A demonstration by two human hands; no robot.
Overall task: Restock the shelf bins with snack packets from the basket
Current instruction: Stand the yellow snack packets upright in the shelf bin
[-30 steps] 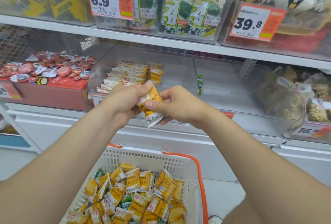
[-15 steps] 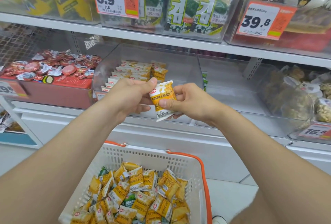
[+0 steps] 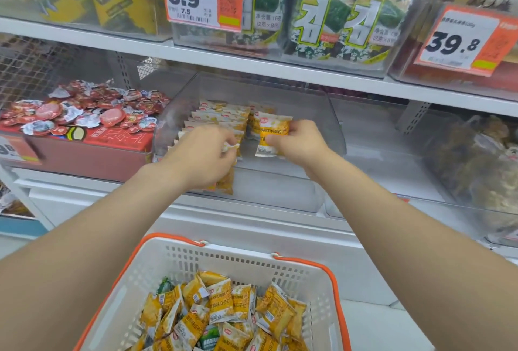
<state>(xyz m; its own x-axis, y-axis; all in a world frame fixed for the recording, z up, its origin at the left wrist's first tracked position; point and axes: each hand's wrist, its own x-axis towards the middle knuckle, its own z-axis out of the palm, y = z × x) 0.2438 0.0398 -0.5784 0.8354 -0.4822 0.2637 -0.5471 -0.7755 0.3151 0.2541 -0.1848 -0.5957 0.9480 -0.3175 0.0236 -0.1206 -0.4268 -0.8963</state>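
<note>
- Hovering in the clear bin (image 3: 322, 115), the right hand (image 3: 301, 143) has its fingers clamped on a crab roe packet (image 3: 270, 133), long axis twelve-to-six.
- The short packet row (image 3: 253, 116) sits just at its twelve o'clock, so the right hand is nearer.
- At nine o'clock, the left hand (image 3: 201, 154) curls round another packet (image 3: 226, 182).

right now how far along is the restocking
Done: rows of packets stand in the clear bin. In hand: the right hand holds one yellow packet at the bin, the left hand grips spare packets. Left: a big pile in the basket.
</note>
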